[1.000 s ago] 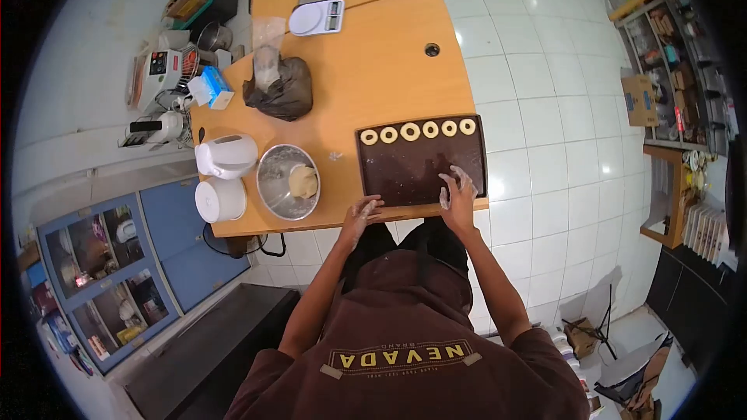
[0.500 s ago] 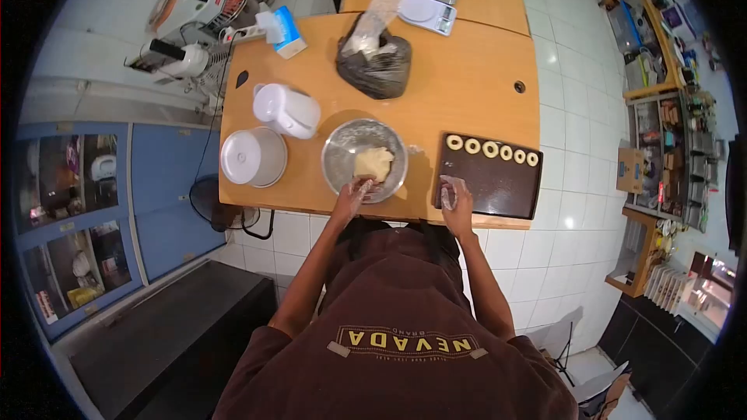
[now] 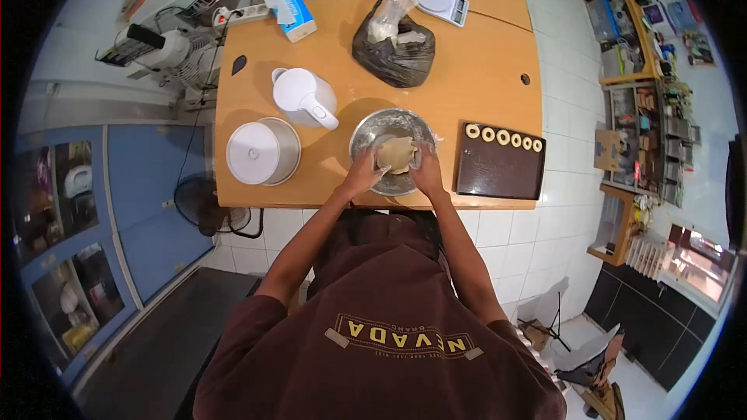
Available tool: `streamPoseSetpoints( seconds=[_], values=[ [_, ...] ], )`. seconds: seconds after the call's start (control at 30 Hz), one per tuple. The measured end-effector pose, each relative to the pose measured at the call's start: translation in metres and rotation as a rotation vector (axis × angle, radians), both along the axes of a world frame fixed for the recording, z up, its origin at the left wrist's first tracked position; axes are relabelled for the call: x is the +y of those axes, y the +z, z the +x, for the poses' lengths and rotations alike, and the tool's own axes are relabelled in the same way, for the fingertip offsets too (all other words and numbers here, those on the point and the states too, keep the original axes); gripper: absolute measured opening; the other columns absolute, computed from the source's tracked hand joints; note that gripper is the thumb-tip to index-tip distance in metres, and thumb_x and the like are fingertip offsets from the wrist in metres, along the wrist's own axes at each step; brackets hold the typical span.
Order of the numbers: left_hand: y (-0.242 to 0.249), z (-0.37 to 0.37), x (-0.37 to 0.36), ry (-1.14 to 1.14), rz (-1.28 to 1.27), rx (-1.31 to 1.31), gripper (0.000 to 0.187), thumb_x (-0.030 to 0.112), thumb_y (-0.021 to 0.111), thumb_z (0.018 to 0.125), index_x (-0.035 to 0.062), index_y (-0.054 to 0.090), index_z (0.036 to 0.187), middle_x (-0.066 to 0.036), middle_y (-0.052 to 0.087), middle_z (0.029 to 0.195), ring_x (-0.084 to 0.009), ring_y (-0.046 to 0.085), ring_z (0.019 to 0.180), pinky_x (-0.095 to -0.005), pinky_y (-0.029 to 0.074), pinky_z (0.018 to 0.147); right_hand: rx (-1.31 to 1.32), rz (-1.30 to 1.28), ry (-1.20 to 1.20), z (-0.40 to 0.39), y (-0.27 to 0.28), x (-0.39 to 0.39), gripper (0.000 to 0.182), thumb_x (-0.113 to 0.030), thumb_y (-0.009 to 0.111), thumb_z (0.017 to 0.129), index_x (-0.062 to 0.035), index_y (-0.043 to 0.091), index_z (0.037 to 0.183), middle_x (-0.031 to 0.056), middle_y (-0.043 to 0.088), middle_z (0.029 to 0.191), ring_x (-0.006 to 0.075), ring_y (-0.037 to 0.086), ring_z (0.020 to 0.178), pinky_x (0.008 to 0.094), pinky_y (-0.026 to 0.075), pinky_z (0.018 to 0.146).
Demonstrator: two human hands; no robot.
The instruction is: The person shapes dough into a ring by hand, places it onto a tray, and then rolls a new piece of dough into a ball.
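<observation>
Pale dough [image 3: 397, 155] lies in a round metal bowl [image 3: 393, 117] near the table's front edge. My left hand [image 3: 365, 172] is at the bowl's left side, its fingers against the dough. On the right side of the bowl, my right hand [image 3: 426, 169] has its fingers against the dough's other edge. Both hands look curled around the dough between them, and the fingertips are partly hidden. To the right, a dark baking tray [image 3: 499, 173] carries a row of several pale dough rings [image 3: 503, 138] along its far edge.
Left of the bowl stand a white pitcher [image 3: 303, 95] and a round white container [image 3: 254, 154]. Beyond the bowl are a black plastic bag [image 3: 412, 62], a white scale [image 3: 440, 1] and a blue box [image 3: 296, 15]. The wooden table [image 3: 482, 85] ends close to my body.
My right hand has moved left from the tray's near left corner into the bowl and onto the dough. The view has shifted, and the pitcher's handle now points toward the bowl.
</observation>
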State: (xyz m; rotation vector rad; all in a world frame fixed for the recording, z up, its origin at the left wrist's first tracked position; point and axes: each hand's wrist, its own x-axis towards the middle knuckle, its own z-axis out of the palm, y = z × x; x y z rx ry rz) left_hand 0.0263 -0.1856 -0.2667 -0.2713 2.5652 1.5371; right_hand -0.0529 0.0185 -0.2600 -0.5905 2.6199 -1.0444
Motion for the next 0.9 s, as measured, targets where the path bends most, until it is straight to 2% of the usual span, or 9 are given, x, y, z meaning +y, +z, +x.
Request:
streamPoseSetpoints(
  seconds=[0.13, 0.17, 0.27, 0.37, 0.47, 0.53, 0.63, 0.83, 0.9],
  values=[
    [-0.033, -0.028, 0.026, -0.11, -0.217, 0.03, 0.099, 0.022, 0.087, 0.076, -0.0016, 0.031, 0.155, -0.029, 0.042, 0.148, -0.0469, 0.048, 0.134, -0.0529, 0.039, 0.115, 0.005, 0.115, 0.06, -0.015, -0.014, -0.008, 0.058, -0.011, 0.072, 0.084, 0.0019, 0.05, 0.136, 0.0309, 0.054, 0.133, 0.047, 0.05, 0.131, 0.0522, 0.043, 0.111],
    [-0.049, -0.035, 0.032, -0.127, -0.238, 0.053, 0.11, 0.026, 0.09, 0.072, -0.004, 0.027, 0.157, -0.031, 0.035, 0.153, -0.0493, 0.04, 0.139, -0.0526, 0.034, 0.119, 0.005, 0.125, 0.064, -0.018, -0.019, -0.01, 0.057, -0.011, 0.071, 0.085, 0.0019, 0.05, 0.136, 0.0305, 0.055, 0.132, 0.0476, 0.05, 0.13, 0.0524, 0.043, 0.112],
    [-0.032, -0.05, 0.043, -0.283, -0.459, 0.037, 0.104, 0.031, 0.086, 0.076, -0.0093, 0.029, 0.154, -0.032, 0.04, 0.15, -0.0498, 0.037, 0.141, -0.0578, 0.032, 0.118, -0.012, 0.155, 0.106, -0.028, -0.034, -0.016, 0.056, -0.012, 0.068, 0.087, 0.0016, 0.05, 0.138, 0.0297, 0.055, 0.132, 0.0488, 0.049, 0.13, 0.0524, 0.041, 0.113],
    [-0.068, -0.046, 0.056, -0.155, -0.392, 0.067, 0.103, 0.032, 0.084, 0.078, -0.0051, 0.028, 0.156, -0.029, 0.038, 0.153, -0.049, 0.034, 0.143, -0.0589, 0.031, 0.119, -0.055, 0.179, 0.158, -0.039, -0.034, -0.02, 0.057, -0.014, 0.068, 0.087, 0.0017, 0.051, 0.139, 0.0303, 0.056, 0.134, 0.0484, 0.05, 0.13, 0.0514, 0.042, 0.112],
    [-0.072, -0.037, 0.062, -0.098, -0.41, 0.031, 0.107, 0.03, 0.087, 0.074, -0.0015, 0.028, 0.158, -0.028, 0.037, 0.152, -0.0488, 0.034, 0.143, -0.0589, 0.031, 0.118, -0.103, 0.192, 0.157, -0.043, -0.045, -0.017, 0.056, -0.014, 0.069, 0.084, 0.003, 0.054, 0.135, 0.0324, 0.059, 0.131, 0.0488, 0.055, 0.126, 0.0509, 0.046, 0.109],
    [-0.076, -0.034, 0.062, -0.11, -0.447, 0.05, 0.105, 0.031, 0.086, 0.075, -0.0002, 0.029, 0.157, -0.026, 0.036, 0.153, -0.0479, 0.033, 0.143, -0.0582, 0.03, 0.118, -0.155, 0.218, 0.187, -0.046, -0.034, -0.019, 0.055, -0.011, 0.07, 0.081, 0.0046, 0.057, 0.132, 0.0352, 0.06, 0.128, 0.0498, 0.058, 0.123, 0.0509, 0.049, 0.106],
    [-0.075, -0.032, 0.06, -0.12, -0.476, 0.063, 0.101, 0.032, 0.085, 0.077, 0.0011, 0.031, 0.157, -0.025, 0.035, 0.153, -0.0468, 0.032, 0.144, -0.058, 0.03, 0.118, -0.218, 0.207, 0.078, -0.046, -0.03, -0.024, 0.048, -0.008, 0.07, 0.079, 0.0042, 0.061, 0.124, 0.0335, 0.064, 0.121, 0.0487, 0.06, 0.12, 0.0511, 0.05, 0.105],
    [-0.07, -0.034, 0.059, -0.154, -0.495, -0.014, 0.098, 0.033, 0.084, 0.079, 0.0024, 0.032, 0.157, -0.023, 0.034, 0.154, -0.046, 0.029, 0.147, -0.0586, 0.029, 0.119, -0.076, 0.235, 0.131, -0.042, -0.025, -0.025, 0.044, -0.005, 0.071, 0.076, 0.0044, 0.062, 0.118, 0.03, 0.066, 0.112, 0.0475, 0.062, 0.113, 0.0499, 0.052, 0.101],
    [-0.071, -0.035, 0.061, -0.16, -0.528, -0.041, 0.096, 0.034, 0.082, 0.081, 0.0034, 0.033, 0.157, -0.02, 0.035, 0.156, -0.044, 0.029, 0.148, -0.0571, 0.029, 0.12, -0.122, 0.272, 0.121, -0.04, -0.021, -0.026, 0.043, -0.004, 0.072, 0.075, 0.0042, 0.062, 0.116, 0.0301, 0.065, 0.114, 0.0478, 0.062, 0.112, 0.0496, 0.053, 0.1]
  ],
)
